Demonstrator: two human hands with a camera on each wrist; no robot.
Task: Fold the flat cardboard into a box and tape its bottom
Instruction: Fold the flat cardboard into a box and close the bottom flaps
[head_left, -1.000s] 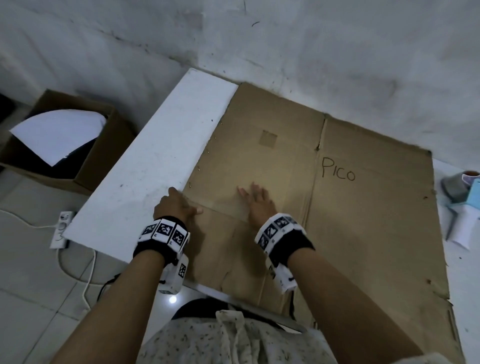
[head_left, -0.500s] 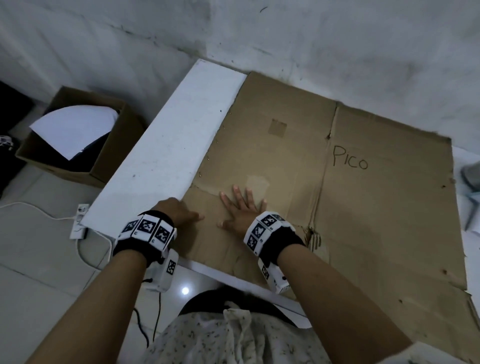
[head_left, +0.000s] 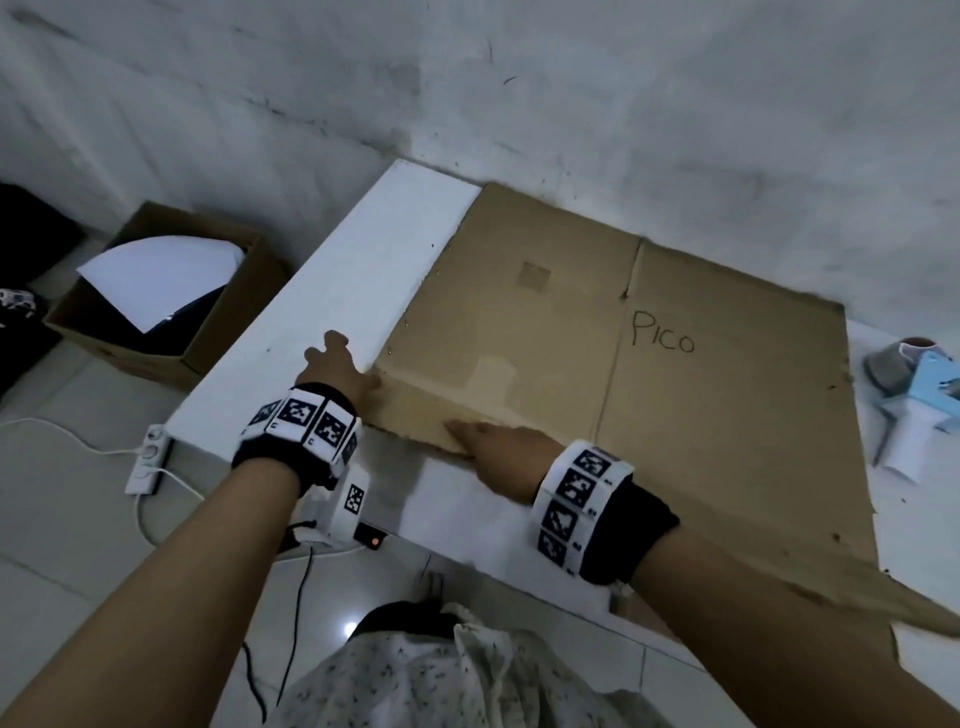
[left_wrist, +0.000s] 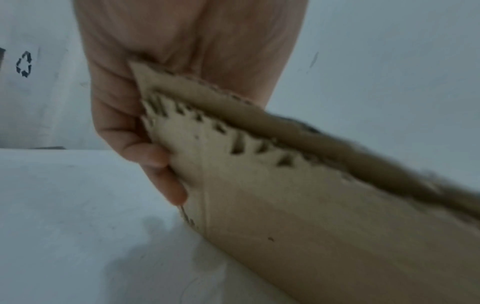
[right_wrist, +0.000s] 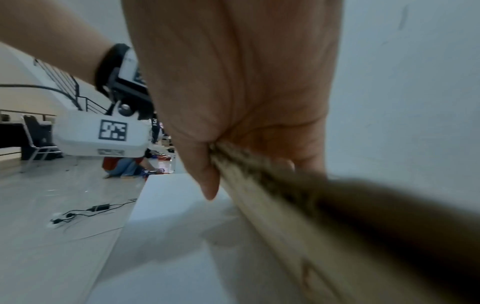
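Black wristbands (head_left: 296, 436) carry white square-code tags; the shirt (head_left: 441, 680) is pale and speckled.

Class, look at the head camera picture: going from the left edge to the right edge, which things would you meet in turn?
Open brown box on the floor → power strip → left hand → right hand → "PICO" lettering on the cardboard → tape dispenser on the white table.
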